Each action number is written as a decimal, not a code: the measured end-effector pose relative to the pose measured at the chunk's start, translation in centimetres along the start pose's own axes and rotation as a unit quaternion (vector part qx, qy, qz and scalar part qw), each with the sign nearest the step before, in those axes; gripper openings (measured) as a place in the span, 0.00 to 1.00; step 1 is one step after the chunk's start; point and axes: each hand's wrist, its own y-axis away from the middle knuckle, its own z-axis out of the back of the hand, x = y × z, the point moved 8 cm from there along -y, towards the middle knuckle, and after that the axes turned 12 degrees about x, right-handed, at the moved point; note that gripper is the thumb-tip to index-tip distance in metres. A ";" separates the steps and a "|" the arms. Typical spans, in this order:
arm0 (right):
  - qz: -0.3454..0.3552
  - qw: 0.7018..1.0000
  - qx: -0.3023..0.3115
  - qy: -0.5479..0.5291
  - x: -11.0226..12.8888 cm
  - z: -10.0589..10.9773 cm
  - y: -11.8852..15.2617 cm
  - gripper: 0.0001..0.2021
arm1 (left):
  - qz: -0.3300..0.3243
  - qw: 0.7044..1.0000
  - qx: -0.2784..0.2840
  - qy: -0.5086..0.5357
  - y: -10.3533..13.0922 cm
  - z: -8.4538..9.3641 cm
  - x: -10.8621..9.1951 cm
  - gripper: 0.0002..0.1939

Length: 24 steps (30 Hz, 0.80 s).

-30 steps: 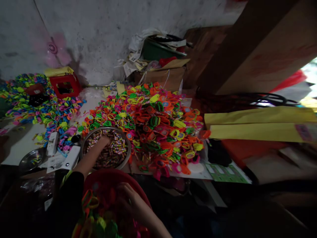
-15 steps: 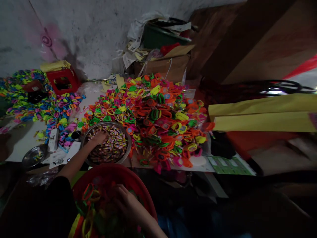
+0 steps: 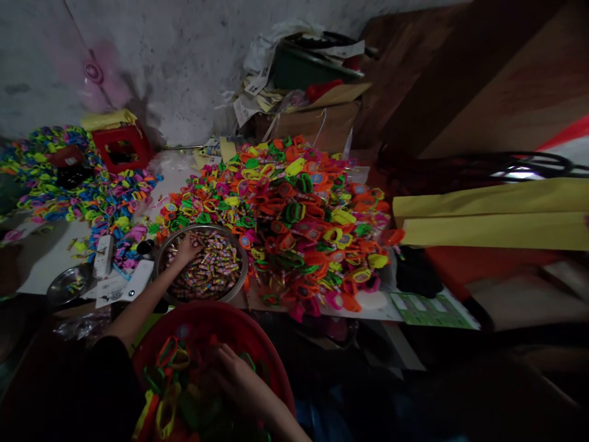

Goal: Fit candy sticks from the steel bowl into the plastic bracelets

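Observation:
My left hand (image 3: 188, 248) is in a round metal bowl (image 3: 245, 270) filled with small wrapped candies (image 3: 216, 270). Its fingers curl together down at the candies; what they grip, if anything, is hidden. Below, a red plastic basin (image 3: 276, 362) holds brightly coloured toy watches (image 3: 168, 411) with orange, yellow and green straps. Inside that basin, my right hand (image 3: 234, 374) has its fingers bent among the watches. Shadow hides its fingertips and whatever lies in them. Right behind the bowl rises a large heap of toy watches (image 3: 313, 227) on the table.
A second heap of watches (image 3: 124, 196) spreads left, near a red stool (image 3: 122, 147). A power strip (image 3: 103, 255), a white device (image 3: 138, 282) and a small metal dish (image 3: 69, 285) lie left of the bowl. A cardboard box (image 3: 313, 126) stands behind; yellow sheets (image 3: 488, 230) lie right.
The view has shifted slightly, so the scene sits a little further right. My left hand has lifted slightly, its fingers drawn closer together. My right hand stays in the basin.

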 end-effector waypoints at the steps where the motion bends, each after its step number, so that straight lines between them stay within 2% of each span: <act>1: 0.000 1.000 -0.001 0.002 0.0 0.0 0.0 0.10 | 0.007 1.000 0.008 0.002 -0.3 -0.3 -0.1 0.17; 4: -0.008 1.000 -0.002 0.012 0.1 -0.1 0.2 0.11 | 0.016 0.999 0.048 -0.004 -0.7 -1.4 -0.6 0.16; 10: -0.021 0.999 0.006 0.030 -0.3 -1.2 0.3 0.09 | 0.043 0.992 0.102 -0.058 -0.2 -2.9 -0.7 0.19; 16: -0.014 0.999 0.004 0.047 -0.5 -1.6 0.2 0.07 | 0.042 0.973 0.195 -0.112 -0.2 -4.4 -0.4 0.17; 19: -0.015 0.999 -0.003 0.040 -0.4 -1.4 0.3 0.07 | 0.028 0.973 0.190 -0.127 -0.4 -3.3 -0.8 0.17; 24: -0.022 0.999 -0.010 0.029 -0.4 -1.2 0.4 0.06 | 0.049 0.983 0.102 -0.144 -1.9 1.4 -0.8 0.20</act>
